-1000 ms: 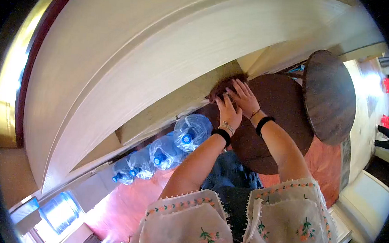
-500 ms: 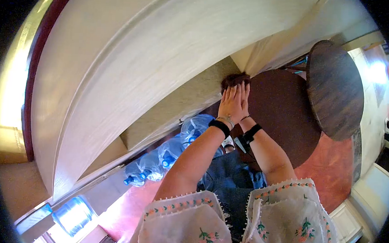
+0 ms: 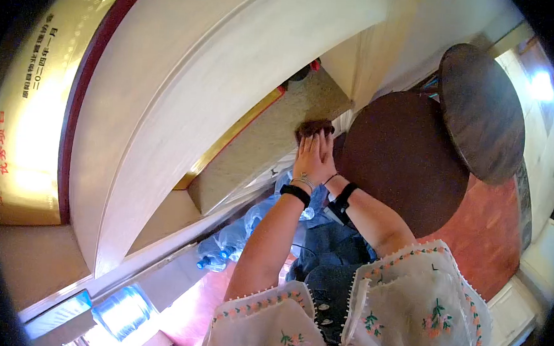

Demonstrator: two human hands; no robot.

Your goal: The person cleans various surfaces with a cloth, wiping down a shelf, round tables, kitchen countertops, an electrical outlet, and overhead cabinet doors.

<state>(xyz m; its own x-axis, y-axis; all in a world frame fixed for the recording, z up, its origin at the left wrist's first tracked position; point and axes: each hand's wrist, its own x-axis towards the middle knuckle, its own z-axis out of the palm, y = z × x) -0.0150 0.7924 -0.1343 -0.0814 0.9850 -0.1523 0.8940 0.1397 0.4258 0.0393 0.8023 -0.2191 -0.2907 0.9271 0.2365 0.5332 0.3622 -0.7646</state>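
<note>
Both hands meet on a bunched dark brown cloth [image 3: 315, 126] at the front edge of the grey-beige shelf [image 3: 248, 134]. My left hand [image 3: 310, 164], with a bracelet and a black band at the wrist, lies over the other, its fingers held together and pressed onto the cloth. My right hand [image 3: 329, 166] is tucked against it, largely covered, its edge and part of its fingers showing at the cloth. A dark strap with a pale device [image 3: 340, 207] is on the right forearm.
A curved cream panel [image 3: 188, 74] arches over the shelf, where a gold-and-red strip [image 3: 235, 133] lies. Clear plastic water bottles [image 3: 229, 239] with blue caps stand below. Right of the hands are a round brown tabletop [image 3: 409, 161] and a tilted dark round board [image 3: 483, 115]. A gold plaque [image 3: 35, 116] is far left.
Both hands and the cloth have moved slightly left and down in view, staying together. The view has shifted, so the plaque's lettering and more of the shelf now show.
</note>
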